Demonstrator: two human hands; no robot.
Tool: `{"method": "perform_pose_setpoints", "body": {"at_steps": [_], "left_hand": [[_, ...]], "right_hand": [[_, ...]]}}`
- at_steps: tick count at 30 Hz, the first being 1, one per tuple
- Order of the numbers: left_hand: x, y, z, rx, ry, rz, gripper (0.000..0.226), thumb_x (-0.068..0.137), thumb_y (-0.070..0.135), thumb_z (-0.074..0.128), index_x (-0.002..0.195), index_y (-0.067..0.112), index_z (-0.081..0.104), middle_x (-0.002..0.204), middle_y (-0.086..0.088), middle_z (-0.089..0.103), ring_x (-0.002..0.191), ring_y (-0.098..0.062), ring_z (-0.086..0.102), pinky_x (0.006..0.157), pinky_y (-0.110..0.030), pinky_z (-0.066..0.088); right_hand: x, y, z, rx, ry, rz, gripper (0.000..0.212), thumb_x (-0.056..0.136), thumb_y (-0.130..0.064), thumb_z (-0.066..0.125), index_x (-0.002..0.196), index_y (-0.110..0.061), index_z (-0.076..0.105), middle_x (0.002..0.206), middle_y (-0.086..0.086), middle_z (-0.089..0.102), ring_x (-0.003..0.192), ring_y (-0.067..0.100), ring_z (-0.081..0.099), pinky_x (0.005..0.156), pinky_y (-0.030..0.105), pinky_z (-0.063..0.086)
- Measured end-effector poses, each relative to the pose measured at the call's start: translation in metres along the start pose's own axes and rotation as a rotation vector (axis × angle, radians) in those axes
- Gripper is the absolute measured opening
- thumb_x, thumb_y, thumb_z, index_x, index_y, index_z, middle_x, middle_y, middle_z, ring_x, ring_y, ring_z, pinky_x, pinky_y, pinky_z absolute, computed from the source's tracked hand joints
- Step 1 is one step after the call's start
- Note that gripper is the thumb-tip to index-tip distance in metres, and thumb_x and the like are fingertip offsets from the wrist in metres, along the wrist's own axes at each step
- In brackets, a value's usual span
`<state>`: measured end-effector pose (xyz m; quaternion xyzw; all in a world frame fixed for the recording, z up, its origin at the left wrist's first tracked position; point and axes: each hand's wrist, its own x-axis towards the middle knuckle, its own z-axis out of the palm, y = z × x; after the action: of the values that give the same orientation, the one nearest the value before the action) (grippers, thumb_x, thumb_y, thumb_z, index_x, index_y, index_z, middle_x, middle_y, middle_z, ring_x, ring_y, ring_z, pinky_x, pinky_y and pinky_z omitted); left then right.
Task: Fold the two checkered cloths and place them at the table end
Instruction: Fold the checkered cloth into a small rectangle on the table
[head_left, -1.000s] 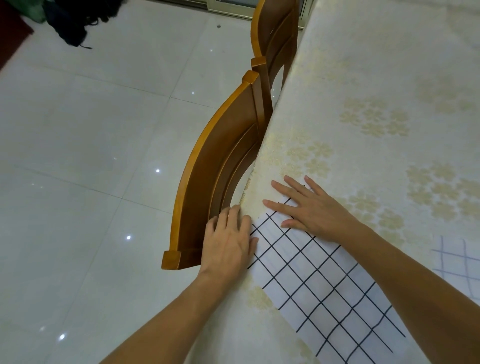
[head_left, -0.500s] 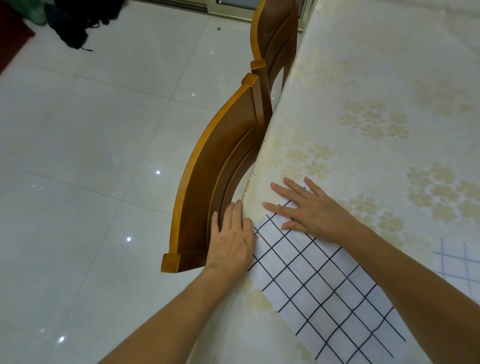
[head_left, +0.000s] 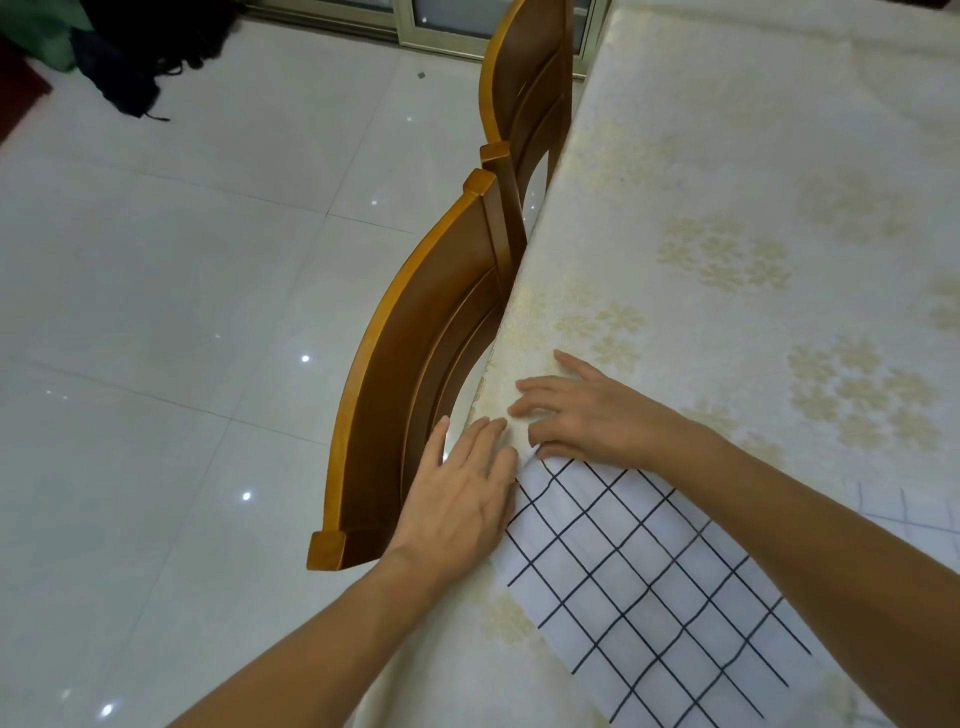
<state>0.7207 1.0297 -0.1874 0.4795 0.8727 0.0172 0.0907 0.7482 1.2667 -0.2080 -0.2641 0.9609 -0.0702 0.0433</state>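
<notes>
A white cloth with a black grid (head_left: 649, 587) lies flat on the table (head_left: 727, 156) near its left edge. My right hand (head_left: 592, 415) rests on the cloth's far corner, where thumb and forefinger curl and pinch the slightly raised corner. My left hand (head_left: 462, 499) lies flat with straight fingers on the table edge, touching the cloth's left side. A second white cloth with a faint blue grid (head_left: 914, 514) shows partly at the right edge of the frame.
Two wooden chairs, a near chair (head_left: 395, 389) and a far chair (head_left: 530, 88), stand tucked against the table's left side, right beside my left hand. A cream floral tablecloth covers the table. Dark clothing (head_left: 130, 62) lies on the tiled floor at the far left.
My right hand's fingers have curled from flat onto the cloth's far corner, which lifts a little. My left hand has slid slightly forward along the table edge.
</notes>
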Motion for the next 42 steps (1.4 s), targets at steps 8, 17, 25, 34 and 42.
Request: {"method": "perform_pose_setpoints", "body": {"at_steps": [8,17,25,34,42], "left_hand": [[0.012,0.008,-0.002,-0.1,-0.049,0.02,0.045,0.1,0.013,0.046,0.144,0.008,0.046,0.153,-0.013,0.043,0.145,-0.027,0.035,0.122,-0.044,0.017],[0.021,0.003,-0.052,-0.015,-0.055,0.123,0.065,0.097,-0.001,0.04,0.157,0.01,0.016,0.163,-0.013,0.022,0.152,-0.024,0.015,0.126,-0.04,0.004],[-0.02,0.068,-0.07,-0.032,0.11,0.389,0.069,0.068,-0.006,0.041,0.137,-0.006,0.051,0.132,-0.022,0.062,0.122,-0.032,0.061,0.105,-0.044,0.048],[-0.088,0.142,-0.042,0.029,0.079,0.586,0.073,0.094,-0.009,-0.005,0.132,-0.007,0.057,0.133,-0.023,0.06,0.122,-0.031,0.061,0.1,-0.04,0.051],[-0.128,0.172,0.005,0.029,-0.121,0.715,0.058,0.077,-0.002,0.059,0.135,-0.002,0.057,0.139,-0.021,0.056,0.128,-0.03,0.057,0.101,-0.04,0.051]], "right_hand": [[-0.018,0.002,-0.008,-0.028,0.076,0.042,0.015,0.092,-0.032,0.063,0.101,-0.025,0.074,0.117,-0.004,0.072,0.121,0.021,0.062,0.113,0.053,0.037],[-0.04,-0.005,-0.03,-0.043,0.059,0.206,0.038,0.098,-0.021,0.044,0.13,-0.024,0.064,0.13,0.002,0.067,0.12,0.022,0.063,0.11,0.047,0.04],[-0.128,-0.065,-0.063,-0.046,0.136,0.36,0.064,0.094,-0.01,0.066,0.149,-0.028,0.04,0.152,0.001,0.047,0.138,0.022,0.047,0.115,0.041,0.037],[-0.229,-0.163,-0.037,-0.063,0.098,0.592,0.082,0.092,0.002,0.059,0.158,-0.03,0.021,0.163,-0.003,0.026,0.15,0.021,0.025,0.12,0.04,0.028],[-0.271,-0.221,0.018,-0.092,0.074,0.73,0.088,0.085,0.002,0.069,0.156,-0.028,0.027,0.163,0.002,0.026,0.152,0.024,0.02,0.12,0.048,0.026]]}}
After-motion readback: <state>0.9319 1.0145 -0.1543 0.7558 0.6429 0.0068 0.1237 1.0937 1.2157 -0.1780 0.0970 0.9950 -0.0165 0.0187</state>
